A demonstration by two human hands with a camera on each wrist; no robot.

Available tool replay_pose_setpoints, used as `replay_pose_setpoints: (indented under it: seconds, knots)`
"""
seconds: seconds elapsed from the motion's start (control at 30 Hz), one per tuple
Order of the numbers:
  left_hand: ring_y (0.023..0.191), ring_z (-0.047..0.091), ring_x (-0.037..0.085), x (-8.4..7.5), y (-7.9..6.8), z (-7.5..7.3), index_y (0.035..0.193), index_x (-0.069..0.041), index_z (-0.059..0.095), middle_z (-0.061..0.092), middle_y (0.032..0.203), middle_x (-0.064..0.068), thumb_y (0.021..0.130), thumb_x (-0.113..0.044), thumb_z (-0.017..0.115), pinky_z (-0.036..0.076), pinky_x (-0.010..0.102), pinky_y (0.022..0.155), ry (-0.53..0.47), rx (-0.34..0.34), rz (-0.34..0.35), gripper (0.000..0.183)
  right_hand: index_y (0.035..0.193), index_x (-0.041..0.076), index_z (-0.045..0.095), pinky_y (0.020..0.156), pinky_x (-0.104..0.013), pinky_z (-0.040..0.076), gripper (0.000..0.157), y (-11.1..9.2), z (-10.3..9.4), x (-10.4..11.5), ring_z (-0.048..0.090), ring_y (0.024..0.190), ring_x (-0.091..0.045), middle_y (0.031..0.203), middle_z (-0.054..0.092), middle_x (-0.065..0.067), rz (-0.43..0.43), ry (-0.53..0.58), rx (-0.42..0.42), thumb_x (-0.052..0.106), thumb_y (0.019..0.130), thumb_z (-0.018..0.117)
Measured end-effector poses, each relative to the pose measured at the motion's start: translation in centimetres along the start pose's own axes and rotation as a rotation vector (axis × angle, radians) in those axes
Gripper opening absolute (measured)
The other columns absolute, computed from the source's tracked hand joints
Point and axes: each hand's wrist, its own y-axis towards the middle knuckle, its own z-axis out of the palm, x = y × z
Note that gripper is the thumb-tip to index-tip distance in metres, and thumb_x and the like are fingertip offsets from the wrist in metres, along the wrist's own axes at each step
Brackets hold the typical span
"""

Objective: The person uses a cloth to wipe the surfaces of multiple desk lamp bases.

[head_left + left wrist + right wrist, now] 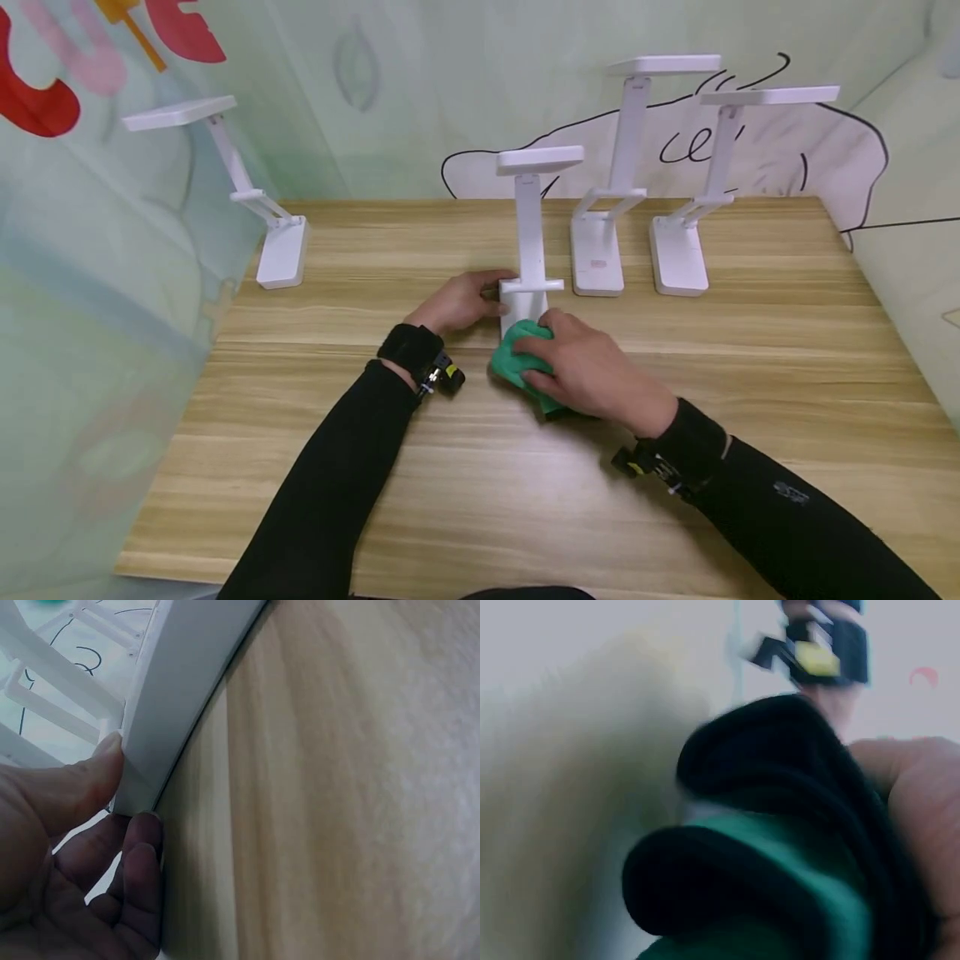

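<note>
A white folding desk lamp stands upright at mid-table with its arm and head raised. My left hand grips the back of its base. In the left wrist view the thumb presses the base's upper edge, while bent fingers lie at its end. My right hand holds a bunched green cloth against the front part of the base, which the cloth hides. Dark-edged folds of this cloth fill much of the blurred right wrist view.
Two similar white lamps stand behind to the right. Another lamp stands at the table's left edge. The wooden table meets printed fabric walls at the back and sides.
</note>
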Motion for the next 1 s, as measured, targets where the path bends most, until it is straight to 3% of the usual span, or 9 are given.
replay_pose_setpoints:
  seconds: [0.1,0.2,0.43,0.67,0.83,1.0]
  knots:
    - [0.124,0.047,0.014,-0.1,0.1,-0.2,0.139,-0.027,0.051,0.054,0.14,0.004,0.09,-0.022,0.069,0.042,0.034,0.102,0.007,0.006,0.01,0.052,0.112,0.016,0.063,0.06,-0.035,0.049,0.039,1.1,1.6,0.6,0.048,0.077,-0.02,0.095,0.05,-0.009,-0.035,-0.075,-0.055,0.039,0.083,0.074]
    - [0.126,0.045,0.014,-0.2,0.2,-0.3,0.139,-0.027,0.051,0.052,0.142,0.004,0.09,-0.022,0.069,0.041,0.034,0.103,0.011,0.012,-0.002,0.053,0.106,0.016,0.061,0.058,-0.035,0.049,0.04,1.4,2.2,0.5,0.048,0.072,-0.021,0.09,0.05,-0.008,-0.017,-0.095,-0.079,0.037,0.078,0.08]
    - [0.13,0.042,0.016,-0.4,0.5,-0.3,0.141,-0.027,0.049,0.048,0.146,0.005,0.09,-0.02,0.069,0.038,0.035,0.106,0.005,0.031,-0.044,0.056,0.109,0.019,0.059,0.059,-0.036,0.052,0.041,-0.9,1.6,-1.9,0.054,0.074,-0.017,0.095,0.05,-0.006,0.08,0.028,-0.01,0.035,0.078,0.08]
    - [0.132,0.04,0.018,-0.3,0.6,-0.5,0.142,-0.027,0.049,0.046,0.148,0.007,0.089,-0.023,0.07,0.036,0.037,0.109,0.073,0.059,-0.052,0.057,0.109,0.018,0.059,0.061,-0.035,0.052,0.039,-2.9,0.0,-4.4,0.055,0.074,-0.015,0.095,0.051,-0.004,0.138,0.06,0.038,0.03,0.079,0.08]
    - [0.133,0.04,0.018,-0.2,0.5,-0.7,0.143,-0.027,0.047,0.047,0.147,0.007,0.089,-0.025,0.07,0.035,0.037,0.109,0.087,0.089,-0.021,0.058,0.11,0.02,0.061,0.062,-0.035,0.051,0.04,-1.7,-0.2,-2.3,0.055,0.077,-0.015,0.097,0.052,-0.003,0.092,0.096,-0.007,0.038,0.079,0.079]
    - [0.132,0.04,0.017,-0.3,0.8,-0.8,0.143,-0.025,0.047,0.048,0.146,0.006,0.089,-0.024,0.07,0.037,0.036,0.108,0.077,0.098,0.001,0.059,0.11,0.017,0.061,0.059,-0.035,0.051,0.038,0.4,1.7,0.5,0.052,0.076,-0.017,0.094,0.051,-0.005,-0.049,-0.007,-0.073,0.037,0.082,0.076]
